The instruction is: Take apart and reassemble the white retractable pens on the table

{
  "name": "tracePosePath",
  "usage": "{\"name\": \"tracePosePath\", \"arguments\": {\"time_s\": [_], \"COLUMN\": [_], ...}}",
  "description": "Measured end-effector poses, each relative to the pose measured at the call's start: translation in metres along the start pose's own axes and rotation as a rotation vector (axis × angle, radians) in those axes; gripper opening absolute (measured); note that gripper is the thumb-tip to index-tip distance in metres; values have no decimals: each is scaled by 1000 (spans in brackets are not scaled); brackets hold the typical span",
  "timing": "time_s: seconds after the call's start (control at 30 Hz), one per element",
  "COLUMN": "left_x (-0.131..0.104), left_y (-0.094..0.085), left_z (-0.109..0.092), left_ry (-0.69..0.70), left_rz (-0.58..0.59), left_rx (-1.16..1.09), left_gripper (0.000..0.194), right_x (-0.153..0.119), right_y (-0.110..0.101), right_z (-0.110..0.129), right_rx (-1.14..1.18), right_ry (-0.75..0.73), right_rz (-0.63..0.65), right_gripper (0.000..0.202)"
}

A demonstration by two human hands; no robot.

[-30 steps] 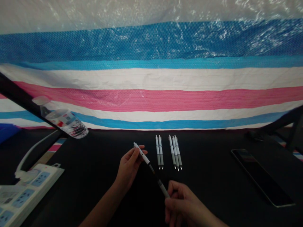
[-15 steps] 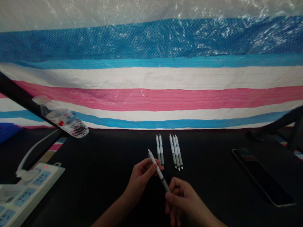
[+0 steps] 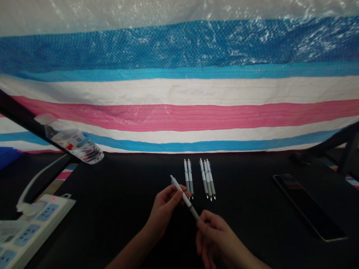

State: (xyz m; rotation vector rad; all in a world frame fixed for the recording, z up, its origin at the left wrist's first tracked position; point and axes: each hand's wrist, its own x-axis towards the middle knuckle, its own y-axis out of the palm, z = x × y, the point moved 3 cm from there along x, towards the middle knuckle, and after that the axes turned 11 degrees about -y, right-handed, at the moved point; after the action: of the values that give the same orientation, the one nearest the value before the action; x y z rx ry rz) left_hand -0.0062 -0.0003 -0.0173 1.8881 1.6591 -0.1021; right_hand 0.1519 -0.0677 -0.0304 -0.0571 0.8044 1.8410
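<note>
Pen [image 3: 185, 197] pinched at both ends — left hand [image 3: 165, 209] on the barrel, right hand [image 3: 215, 235] on its tip.

The pen [image 3: 183, 196] looks like smooth white plastic up top, with a grey, duller grip section lower down that reads as rubbery. Same deal for the pens lying on the table [image 3: 199, 178]: glossy white barrels, matt grey grips. The table top [image 3: 117, 194] is a flat matt black, pretty much no shine. The striped tarp [image 3: 179, 93] behind is woven plastic, crinkly and glinting. The water bottle [image 3: 75, 144] is clear, shiny plastic, the phone [image 3: 307, 207] has a glossy glass face, and the power strip [image 3: 26, 229] is smooth white plastic.
</note>
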Motion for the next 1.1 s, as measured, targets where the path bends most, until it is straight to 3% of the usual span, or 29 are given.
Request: {"name": "tracePosePath", "arguments": {"time_s": [0.13,0.3,0.47,0.73,0.9,1.1], "left_x": [0,-1,-2,-3,-4,-6], "left_y": [-1,0,2,2,3,9], "left_z": [0,-1,-3,-4,-4,-7], "left_ry": [-1,5,7,8,-18,14], "left_rz": [5,-4,-20,-34,-4,66], "left_rx": [0,4,14,-3,-10,-34], "left_gripper": [33,34,33,34,30,29], "right_x": [-1,0,2,3,-1,2], "right_y": [2,-1,-1,-3,-5,-9], "right_z": [1,4,4,8,15,7], "right_rx": [23,-30,26,-172,-488,-398], "right_ry": [9,-51,-48,-130,-218,-103], "right_rz": [16,-31,17,-33,-116,-14], "right_gripper": [68,59,66,68,58,62]}}
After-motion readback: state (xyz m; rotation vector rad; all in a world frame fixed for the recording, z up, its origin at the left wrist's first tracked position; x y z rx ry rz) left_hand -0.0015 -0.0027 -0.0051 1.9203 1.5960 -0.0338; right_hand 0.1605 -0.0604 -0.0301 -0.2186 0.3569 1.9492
